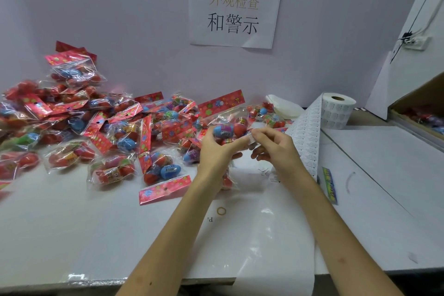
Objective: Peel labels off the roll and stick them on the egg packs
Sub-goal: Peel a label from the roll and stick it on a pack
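Two bare forearms (168, 235) reach up from the bottom edge over the white table (72, 223), crossing a clear plastic sheet (264, 243) that hangs over the near edge. A yellow rubber band (221, 211) lies on that sheet between the arms.

Above it the left hand (216, 149) grasps one egg pack (230, 127), fingers curled round the clear bag from below and thumb across its front, holding it lifted off the table with its red header card tilted up toward the wall. The right hand (276, 146) pinches a small white label (251, 139) between thumb and forefinger, just at the lower right side of the pack; whether the label already touches the film I cannot tell.

Just right of the hands a wide strip (307, 137) of printed labels runs from the roll (337, 110), which stands on end at the back of the table, down toward the right forearm. A narrow colourful card (329, 184) lies beside the strip's lower end.

To the left, a pile of egg packs (96, 118) spreads across the table up to the wall. A paper sign (234, 7) with Chinese characters is taped to the wall, and a cardboard box (418, 113) sits at the far right
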The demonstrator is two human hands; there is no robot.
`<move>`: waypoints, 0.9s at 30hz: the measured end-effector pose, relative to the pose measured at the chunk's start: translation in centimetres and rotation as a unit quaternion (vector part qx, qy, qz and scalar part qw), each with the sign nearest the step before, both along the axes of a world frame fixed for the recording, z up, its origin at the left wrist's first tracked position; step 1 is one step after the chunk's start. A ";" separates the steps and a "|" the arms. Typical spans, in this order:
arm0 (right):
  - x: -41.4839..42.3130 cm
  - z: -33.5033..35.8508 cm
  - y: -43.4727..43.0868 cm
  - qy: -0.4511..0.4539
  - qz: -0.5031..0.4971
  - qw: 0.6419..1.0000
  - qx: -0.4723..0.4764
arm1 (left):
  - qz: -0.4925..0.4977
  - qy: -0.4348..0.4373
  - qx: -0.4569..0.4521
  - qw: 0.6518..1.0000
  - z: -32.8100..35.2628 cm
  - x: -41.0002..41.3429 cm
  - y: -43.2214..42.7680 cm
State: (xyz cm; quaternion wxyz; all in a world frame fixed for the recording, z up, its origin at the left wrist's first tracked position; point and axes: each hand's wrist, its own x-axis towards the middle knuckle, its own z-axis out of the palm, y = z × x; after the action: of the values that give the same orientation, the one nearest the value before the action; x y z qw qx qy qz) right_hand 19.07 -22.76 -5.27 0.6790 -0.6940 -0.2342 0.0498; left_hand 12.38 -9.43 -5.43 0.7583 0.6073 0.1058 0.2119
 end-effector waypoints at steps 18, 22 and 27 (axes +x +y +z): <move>0.2 0.0 -0.3 0.013 0.041 0.998 0.047 | -0.029 -0.015 -0.082 0.996 0.1 0.1 0.4; 0.3 -0.1 -0.3 0.023 0.038 0.998 0.036 | -0.020 -0.018 -0.082 0.996 -0.1 0.3 0.3; 0.2 -0.1 -0.1 0.006 0.052 0.998 0.022 | -0.007 -0.031 -0.099 0.995 -0.5 0.5 0.3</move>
State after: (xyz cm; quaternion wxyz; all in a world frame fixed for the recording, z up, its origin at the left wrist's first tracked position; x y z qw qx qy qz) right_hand 19.23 -22.88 -5.40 0.6918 -0.6656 -0.2671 0.0843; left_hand 12.91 -9.13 -5.92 0.8189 0.5234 0.0983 0.2142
